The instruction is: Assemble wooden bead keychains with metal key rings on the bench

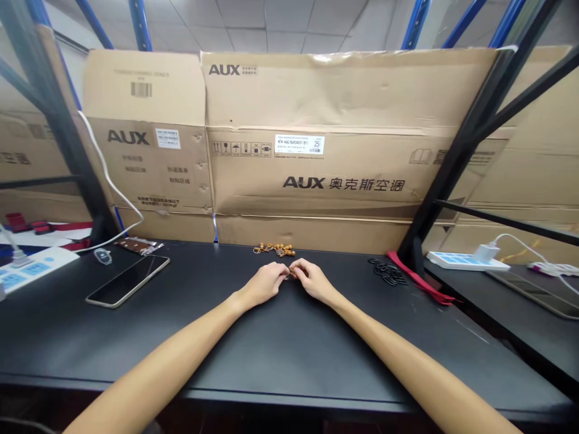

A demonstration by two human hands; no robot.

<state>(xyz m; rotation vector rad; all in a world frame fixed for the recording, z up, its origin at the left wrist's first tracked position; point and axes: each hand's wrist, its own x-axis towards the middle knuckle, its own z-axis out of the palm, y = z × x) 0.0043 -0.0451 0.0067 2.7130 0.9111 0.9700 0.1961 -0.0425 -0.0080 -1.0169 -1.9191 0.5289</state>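
Note:
Over the middle of the black tabletop, my left hand (266, 282) and my right hand (313, 281) meet with fingertips pinched together. Between them is a small orange-brown beaded keychain (293, 274), mostly hidden by the fingers. Its beads show by my right fingertips, and a small shiny bit shows at the left ones. Just beyond the hands lies a heap of similar beaded keychains (277, 249) with metal rings, close to the cardboard.
A phone (129, 281) lies on the left, near a small plastic packet (139, 245) and a power strip (38, 267). On the right are several black clips or rings (388, 272) and a red strap (420, 282). Cardboard (353, 157) walls the back.

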